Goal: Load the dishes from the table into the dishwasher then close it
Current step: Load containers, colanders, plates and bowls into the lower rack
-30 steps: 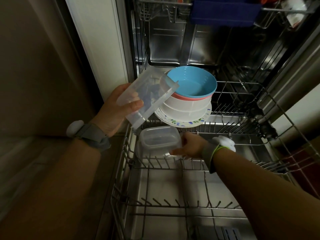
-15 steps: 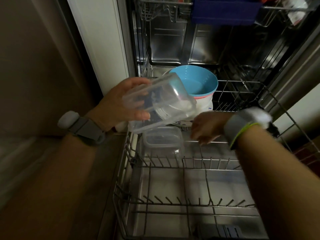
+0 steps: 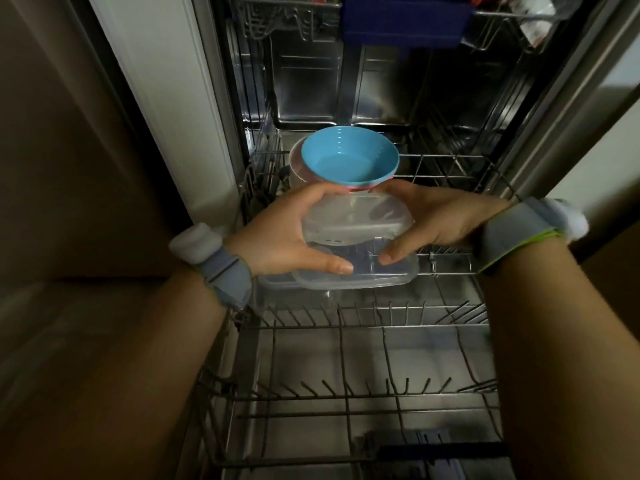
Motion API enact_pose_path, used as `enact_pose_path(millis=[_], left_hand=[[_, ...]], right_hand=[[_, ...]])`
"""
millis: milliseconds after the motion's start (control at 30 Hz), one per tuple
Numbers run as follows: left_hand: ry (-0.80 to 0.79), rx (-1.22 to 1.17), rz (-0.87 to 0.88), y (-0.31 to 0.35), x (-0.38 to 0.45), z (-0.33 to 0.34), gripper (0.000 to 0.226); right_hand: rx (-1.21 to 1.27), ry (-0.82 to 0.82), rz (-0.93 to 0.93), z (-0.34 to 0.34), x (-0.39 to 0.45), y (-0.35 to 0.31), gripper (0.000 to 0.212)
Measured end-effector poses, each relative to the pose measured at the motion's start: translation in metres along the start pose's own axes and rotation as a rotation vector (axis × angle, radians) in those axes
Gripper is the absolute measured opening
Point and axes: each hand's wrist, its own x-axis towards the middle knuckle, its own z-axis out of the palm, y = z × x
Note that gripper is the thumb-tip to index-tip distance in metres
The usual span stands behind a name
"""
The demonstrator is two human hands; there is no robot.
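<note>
Container (image 3: 356, 220) of clear plastic is held between your left hand (image 3: 280, 237) and right hand (image 3: 440, 220), fingers of both clamped on its sides, just above a second clear container (image 3: 391, 275) resting in the lower rack (image 3: 346, 396). Behind stands a blue bowl (image 3: 349, 157), already stacked in the rack. Loading appears part done. Still to do: seat this container, fetch any remaining dishes, close the dishwasher.

Two clear plastic containers (image 3: 356, 220) (image 3: 349, 275) over lower rack (image 3: 346, 396); one blue bowl (image 3: 349, 157) behind them; two hands (image 3: 277, 237) (image 3: 440, 216); two wristbands (image 3: 221, 268) (image 3: 512, 226).
</note>
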Motion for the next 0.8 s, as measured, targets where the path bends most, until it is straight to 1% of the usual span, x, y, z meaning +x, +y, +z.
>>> enact_pose_path(millis=[67, 167, 200, 233, 267, 367, 433, 500, 567, 633, 733, 800], left_hand=[[-0.011, -0.01, -0.067, -0.003, 0.002, 0.001, 0.084], [0.078, 0.138, -0.135, -0.015, 0.006, -0.002, 0.047], [0.095, 0.201, -0.151, -0.021, 0.005, -0.004, 0.037], [0.08, 0.275, -0.177, -0.027, 0.005, -0.005, 0.032], [0.025, 0.361, -0.22, -0.032, 0.004, -0.005, 0.031], [-0.223, 0.695, -0.347, -0.045, 0.004, -0.001, 0.043], [-0.299, 0.812, -0.359, -0.051, 0.006, 0.004, 0.054], [-0.317, 0.816, -0.36, -0.054, 0.007, 0.006, 0.064], [-0.345, 0.803, -0.346, -0.058, 0.007, 0.009, 0.069], [-0.357, 0.774, -0.336, -0.064, 0.005, 0.012, 0.077], [-0.354, 0.701, -0.364, -0.074, 0.0, 0.016, 0.104], [-0.358, 0.66, -0.373, -0.079, -0.003, 0.018, 0.113]], right_hand=[[-0.06, 0.03, 0.083, -0.008, -0.008, 0.006, 0.083], [-0.176, 0.105, 0.259, -0.025, -0.016, 0.028, 0.077], [-0.265, 0.142, 0.327, -0.026, -0.014, 0.035, 0.08], [-0.354, 0.186, 0.387, -0.025, -0.01, 0.043, 0.086], [-0.423, 0.235, 0.424, -0.023, -0.006, 0.048, 0.092], [-0.545, 0.331, 0.471, -0.011, 0.009, 0.06, 0.108], [-0.576, 0.32, 0.488, -0.004, 0.014, 0.065, 0.112], [-0.513, 0.273, 0.467, 0.004, 0.018, 0.069, 0.105], [-0.437, 0.239, 0.479, 0.014, 0.021, 0.071, 0.1], [-0.417, 0.224, 0.49, 0.023, 0.024, 0.071, 0.104], [-0.419, 0.264, 0.482, 0.034, 0.032, 0.072, 0.109], [-0.424, 0.299, 0.477, 0.038, 0.035, 0.074, 0.111]])
